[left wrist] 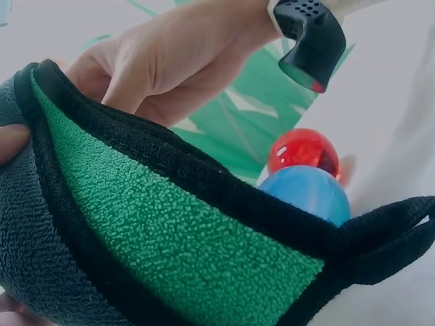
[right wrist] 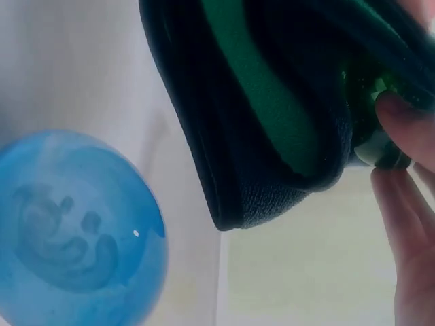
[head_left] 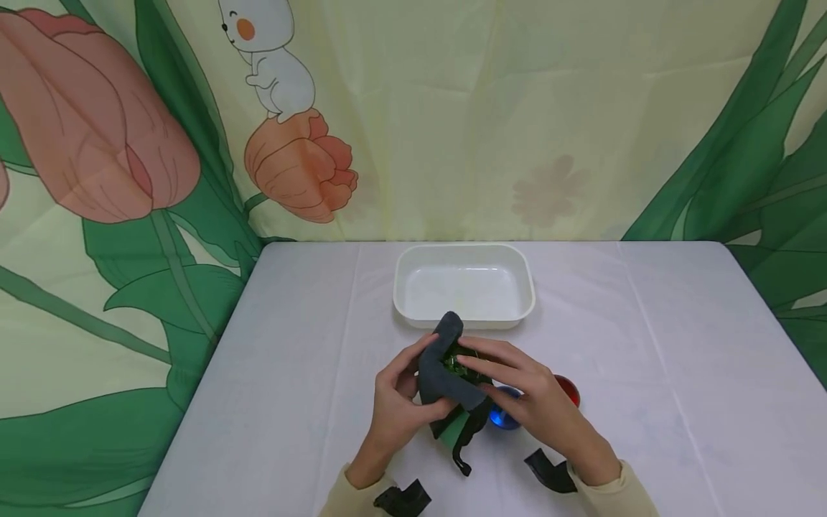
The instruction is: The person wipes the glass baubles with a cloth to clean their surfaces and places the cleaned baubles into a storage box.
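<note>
A dark grey cloth [head_left: 434, 377] with a green inner side [left wrist: 177, 231], black edging and a hanging loop [left wrist: 387, 238] is folded over above the table. My left hand [head_left: 402, 409] grips it from the left, fingers behind and thumb in front. Within its fold sits a shiny green ball [right wrist: 363, 139], partly covered by cloth and fingers. My right hand [head_left: 539, 402] holds this ball, thumb and fingertips on it. Below the right hand, a blue ball [head_left: 504, 418] and a red ball [head_left: 568, 390] lie on the table, both partly hidden by the hand in the head view.
Behind the hands stands a white rectangular tray [head_left: 464, 322] on the white tablecloth [head_left: 291, 402]. A printed curtain [head_left: 452, 143] with tulips hangs along the table's far edge. Black wrist pieces [head_left: 549, 474] sit by both sleeves.
</note>
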`<state>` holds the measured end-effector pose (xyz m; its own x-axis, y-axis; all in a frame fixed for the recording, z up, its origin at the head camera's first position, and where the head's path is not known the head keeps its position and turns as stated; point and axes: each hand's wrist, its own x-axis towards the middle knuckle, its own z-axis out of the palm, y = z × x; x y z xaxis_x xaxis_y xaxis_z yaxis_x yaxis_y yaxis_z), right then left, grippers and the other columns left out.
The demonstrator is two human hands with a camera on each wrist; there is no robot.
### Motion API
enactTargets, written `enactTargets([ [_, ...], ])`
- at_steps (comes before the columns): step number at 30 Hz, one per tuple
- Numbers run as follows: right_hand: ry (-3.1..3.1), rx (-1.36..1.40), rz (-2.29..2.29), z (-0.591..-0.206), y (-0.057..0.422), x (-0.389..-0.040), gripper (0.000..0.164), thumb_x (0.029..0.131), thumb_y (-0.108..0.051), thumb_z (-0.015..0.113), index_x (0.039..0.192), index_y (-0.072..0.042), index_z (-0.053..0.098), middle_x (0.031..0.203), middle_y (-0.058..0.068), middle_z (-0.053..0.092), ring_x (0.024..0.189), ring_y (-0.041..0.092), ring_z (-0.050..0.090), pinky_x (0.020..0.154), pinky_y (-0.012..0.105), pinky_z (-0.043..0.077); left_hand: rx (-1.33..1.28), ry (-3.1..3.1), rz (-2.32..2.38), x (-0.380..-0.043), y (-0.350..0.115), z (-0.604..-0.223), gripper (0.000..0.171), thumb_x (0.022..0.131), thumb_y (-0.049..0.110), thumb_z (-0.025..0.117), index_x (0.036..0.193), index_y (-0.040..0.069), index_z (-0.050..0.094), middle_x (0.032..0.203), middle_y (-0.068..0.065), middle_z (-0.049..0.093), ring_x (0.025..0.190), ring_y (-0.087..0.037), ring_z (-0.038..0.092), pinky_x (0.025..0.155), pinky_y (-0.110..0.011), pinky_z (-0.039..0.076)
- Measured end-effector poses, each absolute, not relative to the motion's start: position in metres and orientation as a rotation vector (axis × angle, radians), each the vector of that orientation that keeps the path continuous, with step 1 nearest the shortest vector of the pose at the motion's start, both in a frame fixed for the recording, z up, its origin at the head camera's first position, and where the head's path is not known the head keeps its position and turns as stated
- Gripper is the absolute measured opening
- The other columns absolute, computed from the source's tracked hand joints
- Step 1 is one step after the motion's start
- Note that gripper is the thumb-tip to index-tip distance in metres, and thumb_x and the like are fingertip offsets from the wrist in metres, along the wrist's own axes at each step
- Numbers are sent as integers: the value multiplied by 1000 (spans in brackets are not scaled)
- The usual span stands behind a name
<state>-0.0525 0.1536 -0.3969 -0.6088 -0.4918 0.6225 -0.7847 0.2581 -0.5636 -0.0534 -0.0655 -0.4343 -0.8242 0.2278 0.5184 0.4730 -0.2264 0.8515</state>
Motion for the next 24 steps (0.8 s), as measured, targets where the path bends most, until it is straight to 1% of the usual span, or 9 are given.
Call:
enactTargets([
  [2, -2218, 1156, 1293, -398, 153, -53, 41, 99, -30, 57, 132, -7, 63, 140, 13, 56, 131, 20, 53, 105, 18, 44, -850, -1838, -2182, -53, -65, -434, 72, 73, -19, 73, 139, -9, 48, 139, -30, 50, 120, -20, 59, 97, -36, 54],
  [5, -2261, 1096, 1378, -399, 153, -52, 41, 91, -13, 70, 132, -8, 64, 138, 13, 58, 129, 18, 55, 103, 19, 46, -831, -1857, -2175, -53, -65, -433, 72, 73, -19, 74, 140, -8, 48, 140, -30, 49, 122, -20, 58, 98, -35, 53],
  [9, -2328, 947, 1647, -400, 154, -52, 60, 78, 11, 76, 134, -6, 61, 135, 14, 60, 125, 11, 57, 96, 23, 53, -793, -1896, -2176, -51, -64, -432, 73, 74, -18, 75, 141, -4, 48, 143, -27, 47, 126, -20, 57, 100, -35, 51],
  [11, -2336, 864, 1791, -401, 154, -52, 60, 79, 11, 75, 135, -4, 59, 135, 16, 60, 124, 7, 58, 92, 26, 56, -783, -1910, -2177, -50, -64, -432, 74, 74, -16, 75, 141, -3, 48, 144, -26, 47, 127, -21, 56, 101, -35, 51],
  [14, -2340, 789, 1922, -400, 153, -51, 57, 83, 6, 73, 137, -3, 57, 135, 18, 60, 121, 6, 59, 89, 29, 58, -776, -1917, -2167, -50, -64, -431, 73, 73, -16, 75, 140, -2, 49, 143, -25, 48, 126, -22, 56, 101, -36, 51],
  [17, -2391, 795, 1891, -398, 153, -50, 57, 85, 2, 73, 139, -4, 56, 137, 14, 60, 123, 8, 59, 91, 29, 57, -781, -1915, -2153, -50, -65, -430, 72, 72, -17, 75, 138, -3, 50, 142, -25, 49, 124, -22, 58, 100, -36, 51],
  [21, -2442, 879, 1649, -394, 155, -49, 64, 82, 5, 76, 141, -8, 55, 140, 8, 58, 127, 11, 56, 96, 22, 53, -790, -1901, -2142, -52, -67, -430, 70, 72, -17, 74, 137, -5, 50, 139, -26, 51, 120, -21, 60, 99, -36, 53],
  [22, -2435, 907, 1580, -393, 155, -49, 64, 82, 4, 77, 141, -9, 55, 141, 7, 57, 128, 11, 55, 98, 20, 51, -793, -1897, -2134, -52, -68, -430, 70, 72, -17, 73, 137, -6, 50, 138, -27, 52, 119, -20, 60, 98, -35, 53],
  [24, -2370, 991, 1450, -393, 156, -50, 56, 86, -5, 76, 139, -8, 57, 141, 9, 56, 130, 15, 54, 101, 18, 48, -799, -1890, -2118, -53, -69, -430, 71, 72, -18, 73, 137, -6, 50, 136, -28, 52, 118, -19, 61, 98, -34, 53],
])
